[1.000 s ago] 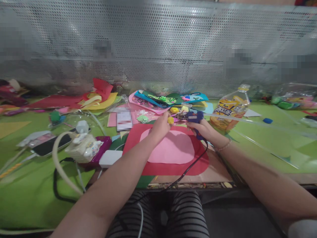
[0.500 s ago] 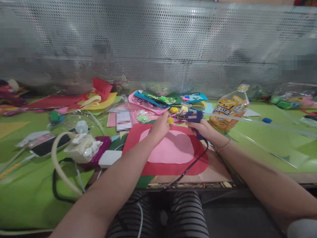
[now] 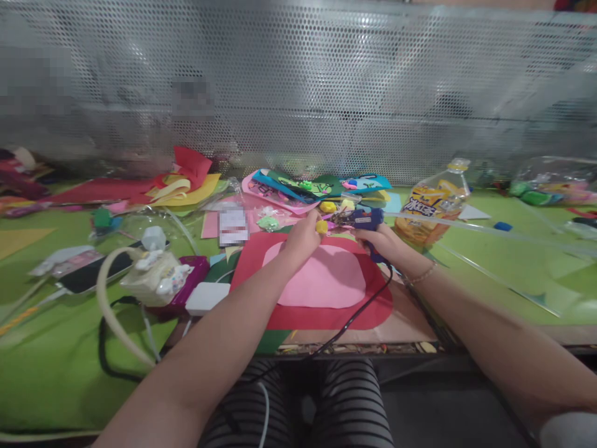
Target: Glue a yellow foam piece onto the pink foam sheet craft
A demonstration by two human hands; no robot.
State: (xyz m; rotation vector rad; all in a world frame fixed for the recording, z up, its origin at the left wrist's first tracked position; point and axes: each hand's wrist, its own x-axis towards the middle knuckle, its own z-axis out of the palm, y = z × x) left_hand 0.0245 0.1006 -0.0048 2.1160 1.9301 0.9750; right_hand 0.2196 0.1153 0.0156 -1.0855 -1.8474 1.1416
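Observation:
My right hand (image 3: 381, 241) is wrapped round the grip of a blue glue gun (image 3: 364, 218), whose black cord (image 3: 354, 317) runs down off the table edge. The gun's nozzle points left at a small yellow piece (image 3: 321, 227) pinched in my left hand (image 3: 302, 238). Both hands hover over a pink rounded sheet (image 3: 321, 280) that lies on a larger red rounded sheet (image 3: 326, 314).
Coloured paper cut-outs (image 3: 321, 185) are piled behind the hands. A yellow-labelled bottle (image 3: 431, 208) lies to the right. On the left sit a white device with a cream hose (image 3: 156, 277), a phone (image 3: 88, 274) and red and yellow paper scraps (image 3: 181, 180). A perforated metal screen (image 3: 298, 87) closes the back.

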